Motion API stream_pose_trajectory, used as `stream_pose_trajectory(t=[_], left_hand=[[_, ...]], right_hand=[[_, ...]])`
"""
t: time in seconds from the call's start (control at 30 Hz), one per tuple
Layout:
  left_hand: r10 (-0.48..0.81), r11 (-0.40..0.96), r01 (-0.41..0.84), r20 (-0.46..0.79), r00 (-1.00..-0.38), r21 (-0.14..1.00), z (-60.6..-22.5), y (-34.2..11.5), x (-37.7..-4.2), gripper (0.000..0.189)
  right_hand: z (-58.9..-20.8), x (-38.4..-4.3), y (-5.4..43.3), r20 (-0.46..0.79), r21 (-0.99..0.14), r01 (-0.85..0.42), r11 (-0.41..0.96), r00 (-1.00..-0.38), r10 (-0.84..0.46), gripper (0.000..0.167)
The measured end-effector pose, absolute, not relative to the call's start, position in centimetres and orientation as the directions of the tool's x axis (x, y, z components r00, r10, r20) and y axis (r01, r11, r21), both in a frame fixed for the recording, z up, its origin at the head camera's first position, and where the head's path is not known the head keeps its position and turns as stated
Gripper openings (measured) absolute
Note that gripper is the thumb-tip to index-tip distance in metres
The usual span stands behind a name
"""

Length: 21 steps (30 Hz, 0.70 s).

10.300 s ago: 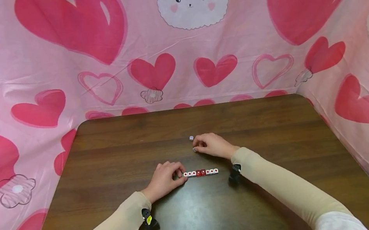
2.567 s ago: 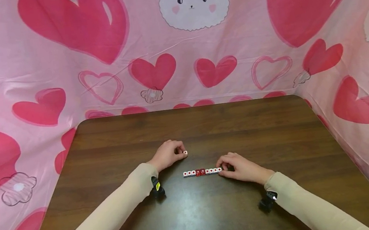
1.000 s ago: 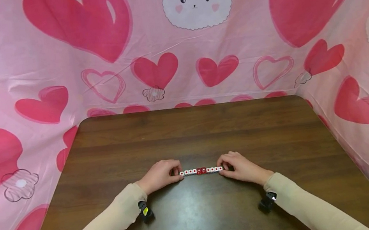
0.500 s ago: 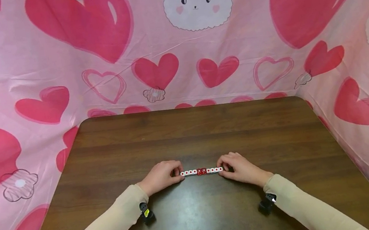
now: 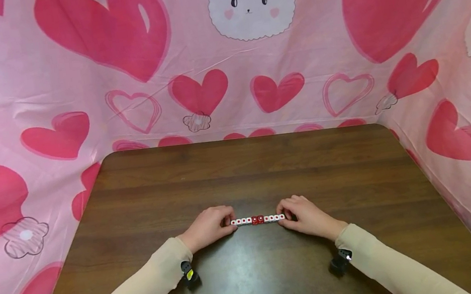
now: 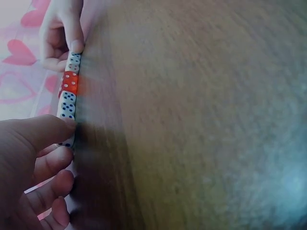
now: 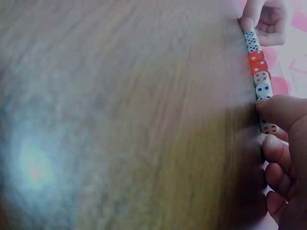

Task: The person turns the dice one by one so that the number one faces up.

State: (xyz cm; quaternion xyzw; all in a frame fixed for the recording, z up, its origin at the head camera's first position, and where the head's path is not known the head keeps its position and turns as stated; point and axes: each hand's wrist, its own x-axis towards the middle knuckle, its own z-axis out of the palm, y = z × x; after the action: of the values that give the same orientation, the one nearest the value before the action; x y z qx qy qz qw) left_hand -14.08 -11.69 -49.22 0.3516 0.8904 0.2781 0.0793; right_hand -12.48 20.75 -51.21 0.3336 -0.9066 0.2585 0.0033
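A straight row of small dice lies across the table in front of me, with two red dice (image 5: 257,220) in the middle and several white dice (image 5: 241,221) on either side. My left hand (image 5: 208,227) grips the white die (image 6: 67,140) at the left end, its thumb on the side facing me. At the right end, my right hand (image 5: 310,216) holds another white die (image 7: 269,128) between thumb and fingers. Neighbouring dice appear to touch one another. Each thumb partly covers the dice near it in the wrist views.
The brown wooden table (image 5: 253,275) reaches back to a pink heart-patterned cloth (image 5: 221,48), which also hangs at both sides. A black wrist camera (image 5: 190,275) sits on my left wrist, and another wrist camera (image 5: 339,260) on my right.
Earlier, single dice were picked up behind the row by my right hand, then my left. The left die has since joined the left end. Lately, my left hand has edged slightly right.
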Motion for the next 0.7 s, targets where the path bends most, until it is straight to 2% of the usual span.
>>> stream_pose_trajectory(t=[0.4,0.7], left_hand=[[0.651,0.614,0.598,0.098,-0.753,0.515,-49.78,-11.52,-14.03,0.015],[0.662,0.609,0.637,0.141,-0.737,0.473,-49.83,-11.6,-13.98,0.018]], right_hand=[[-51.26,-12.46,20.59,0.165,-0.448,-0.593,0.669,-0.79,-0.59,0.019],[-51.17,-12.53,20.36,0.166,-0.436,-0.599,0.671,-0.787,-0.595,0.017]])
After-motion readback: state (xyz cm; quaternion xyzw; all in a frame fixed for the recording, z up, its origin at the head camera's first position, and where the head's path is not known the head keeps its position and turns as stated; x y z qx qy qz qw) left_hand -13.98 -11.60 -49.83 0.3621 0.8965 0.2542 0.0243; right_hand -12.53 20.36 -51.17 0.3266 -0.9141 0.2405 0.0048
